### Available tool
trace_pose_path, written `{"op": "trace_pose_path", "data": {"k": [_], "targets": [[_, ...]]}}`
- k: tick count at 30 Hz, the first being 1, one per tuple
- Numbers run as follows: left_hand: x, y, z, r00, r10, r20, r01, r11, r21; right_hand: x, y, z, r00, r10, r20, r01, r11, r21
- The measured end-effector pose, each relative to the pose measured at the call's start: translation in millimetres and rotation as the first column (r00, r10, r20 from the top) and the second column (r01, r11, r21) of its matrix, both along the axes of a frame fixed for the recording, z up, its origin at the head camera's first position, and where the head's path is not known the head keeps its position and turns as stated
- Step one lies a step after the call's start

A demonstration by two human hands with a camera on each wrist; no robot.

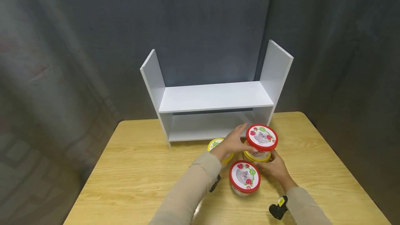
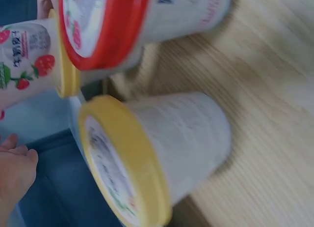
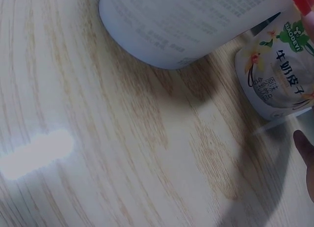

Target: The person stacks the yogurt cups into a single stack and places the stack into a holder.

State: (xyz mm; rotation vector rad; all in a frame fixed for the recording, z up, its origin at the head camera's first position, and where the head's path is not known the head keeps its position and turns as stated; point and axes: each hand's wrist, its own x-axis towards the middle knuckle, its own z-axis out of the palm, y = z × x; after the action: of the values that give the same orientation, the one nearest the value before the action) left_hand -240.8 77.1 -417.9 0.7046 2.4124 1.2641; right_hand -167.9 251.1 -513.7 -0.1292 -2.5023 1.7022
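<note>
A tub with a red lid (image 1: pixel 261 136) stands on top of a tub with a yellow lid (image 1: pixel 256 157), near the shelf's right end. My left hand (image 1: pixel 233 143) holds the upper tub from the left, thumb across its front. From the lower right, my right hand (image 1: pixel 276 169) grips the yellow-lidded tub below it. Strawberries are printed on the upper tub's side (image 2: pixel 29 65); the lower one shows a vanilla-flower print (image 3: pixel 279 72). Another red-lidded tub (image 1: pixel 245 177) stands in front of the pair. A second yellow-lidded tub (image 2: pixel 167 148) is partly behind my left hand in the head view.
A white two-tier shelf (image 1: pixel 215 96) with raised side panels stands at the back of the wooden table (image 1: pixel 134 176). Dark grey curtains (image 1: pixel 212 27) hang behind and on both sides. The front red-lidded tub sits between my forearms.
</note>
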Motion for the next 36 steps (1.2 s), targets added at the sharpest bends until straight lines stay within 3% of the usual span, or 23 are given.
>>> {"op": "trace_pose_path", "data": {"k": [3, 5, 16, 23, 36], "targets": [[-0.4, -10.2, -5.6, 0.999, 0.023, 0.033, -0.024, 1.000, 0.013, -0.7, -1, 0.5, 1.000, -0.012, 0.019, 0.012, 1.000, -0.010], [-1.2, -17.1, -8.4, 0.999, 0.028, 0.022, -0.028, 1.000, -0.009, -1.3, -1, -0.4, 0.999, -0.019, 0.026, 0.020, 1.000, -0.016], [-5.8, -51.1, -23.7, 0.993, 0.028, -0.112, -0.042, 0.992, -0.120, -2.2, -1, -5.0, 0.999, -0.021, 0.039, 0.022, 1.000, -0.021], [-4.8, -69.9, -33.8, 0.982, 0.026, -0.189, -0.047, 0.993, -0.108, -1.5, 0, -3.4, 0.999, -0.014, 0.050, 0.015, 1.000, -0.024], [-2.6, -91.7, -51.2, 0.986, 0.056, -0.157, -0.069, 0.994, -0.082, -1.1, -2, -1.5, 0.997, -0.018, 0.071, 0.020, 0.999, -0.036]]}}
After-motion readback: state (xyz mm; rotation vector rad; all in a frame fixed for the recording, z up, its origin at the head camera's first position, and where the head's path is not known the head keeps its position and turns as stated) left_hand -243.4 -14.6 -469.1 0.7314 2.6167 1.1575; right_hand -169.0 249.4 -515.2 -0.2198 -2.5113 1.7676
